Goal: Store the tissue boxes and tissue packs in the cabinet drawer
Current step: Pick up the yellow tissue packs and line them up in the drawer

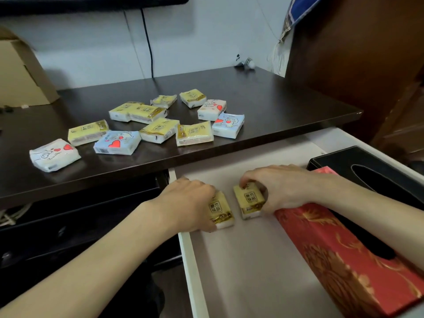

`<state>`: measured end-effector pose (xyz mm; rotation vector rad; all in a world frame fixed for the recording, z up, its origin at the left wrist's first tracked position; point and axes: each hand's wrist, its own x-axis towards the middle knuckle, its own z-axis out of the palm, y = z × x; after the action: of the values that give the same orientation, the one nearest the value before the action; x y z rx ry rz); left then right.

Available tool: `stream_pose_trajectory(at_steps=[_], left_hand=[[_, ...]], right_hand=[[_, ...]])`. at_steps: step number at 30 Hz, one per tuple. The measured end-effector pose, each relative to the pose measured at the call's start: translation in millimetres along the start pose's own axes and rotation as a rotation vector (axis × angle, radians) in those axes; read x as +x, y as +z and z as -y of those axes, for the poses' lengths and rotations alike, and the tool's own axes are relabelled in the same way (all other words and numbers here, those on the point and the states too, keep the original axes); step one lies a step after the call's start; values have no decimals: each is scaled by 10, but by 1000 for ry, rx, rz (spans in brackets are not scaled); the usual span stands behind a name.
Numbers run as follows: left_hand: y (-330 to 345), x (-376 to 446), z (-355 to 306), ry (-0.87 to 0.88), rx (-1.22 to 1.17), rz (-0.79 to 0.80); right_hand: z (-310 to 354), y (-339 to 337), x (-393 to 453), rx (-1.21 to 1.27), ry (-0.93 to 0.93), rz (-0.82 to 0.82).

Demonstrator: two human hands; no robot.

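Observation:
The white drawer (pixel 190 267) stands pulled out under the dark desk (pixel 275 106). My left hand (pixel 188 200) grips a yellow tissue pack (pixel 221 213) on the drawer floor near its left wall. Just to the right, my right hand (pixel 282 187) grips a second yellow tissue pack (pixel 250 200). A red and gold tissue box (pixel 339 255) lies along the drawer's right side, and a black tissue box (pixel 367 171) lies behind it. Several yellow, blue and white tissue packs (pixel 158 129) lie scattered on the desk top.
A cardboard box (pixel 20 74) stands at the desk's back left. A black cable (pixel 149 47) hangs down the wall. A dark wooden cabinet (pixel 358 53) rises at the right. Dark closed drawers (pixel 75 221) sit below the desk at left.

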<state>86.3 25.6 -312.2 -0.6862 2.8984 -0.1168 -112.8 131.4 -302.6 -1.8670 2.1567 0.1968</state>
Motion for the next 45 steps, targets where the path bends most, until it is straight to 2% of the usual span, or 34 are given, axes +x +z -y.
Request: stream_pose_trajectory(at_steps=[22,37,40,43,45], left_hand=[[65,106,-38,23,-88,-13],[-21,-14,-10,9,-173,-120],[-153,-107,52,-25,-224,-212],[-342,-262,207,-78,-329,-438],[-452,-349,339,-116,-409,-576]], right_hand=[[-49,54,62,19,-3,-50],[-4,31,-33,44,41,-79],[6,43,-98,185,54,-261],[50,10,-138,473,9,-587],[126,-108,-129,554,-38,-707]])
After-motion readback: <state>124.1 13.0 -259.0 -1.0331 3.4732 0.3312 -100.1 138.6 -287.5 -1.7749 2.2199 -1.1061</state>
